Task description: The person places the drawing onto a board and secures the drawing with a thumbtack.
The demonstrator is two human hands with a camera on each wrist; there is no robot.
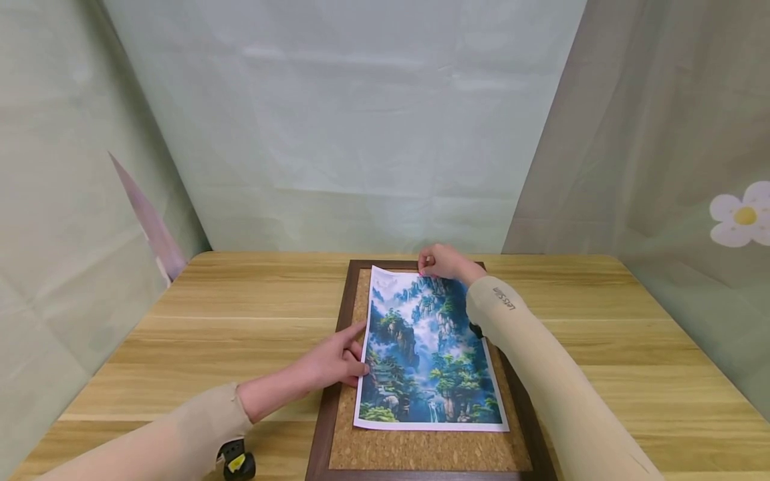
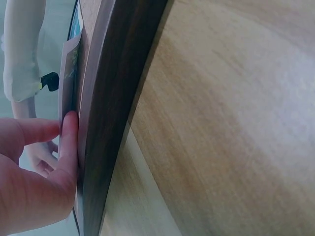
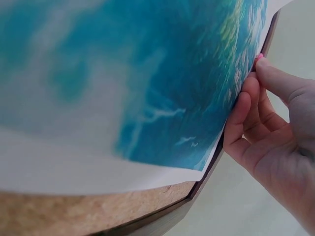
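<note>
Two hands work on one printed landscape sheet with blue-green mountains and a white border [image 1: 428, 347], lying flat in the lower centre of the head view on a cork pinboard with a dark brown wooden frame [image 1: 421, 451]. Board sits on a light wooden table [image 1: 601, 347], sheet covering most of the cork, bare cork strip below it. Left hand [image 1: 333, 361] at centre-left of the head view, fingers fairly straight, fingertips resting on the sheet's left edge near the frame; in the left wrist view the thumb [image 2: 69, 142] presses against the paper edge beside the dark frame [image 2: 118, 98], nothing enclosed in the hand. Right hand [image 1: 442, 262] at the sheet's top edge, upper centre of the head view, fingers curled down onto the paper; right wrist view shows fingertips [image 3: 268, 73] pinching a small pink item [image 3: 258, 57] at the paper's edge, too small to tell what it is. Same view: sheet corner lifts slightly off the cork [image 3: 74, 211]. Both arms in beige sleeves. Small black-and-yellow object [image 1: 238, 461] at lower left of the head view, by the left forearm. Pale green fabric backdrop [image 1: 361, 133] behind the table, white flower print [image 1: 742, 215] at right edge.
</note>
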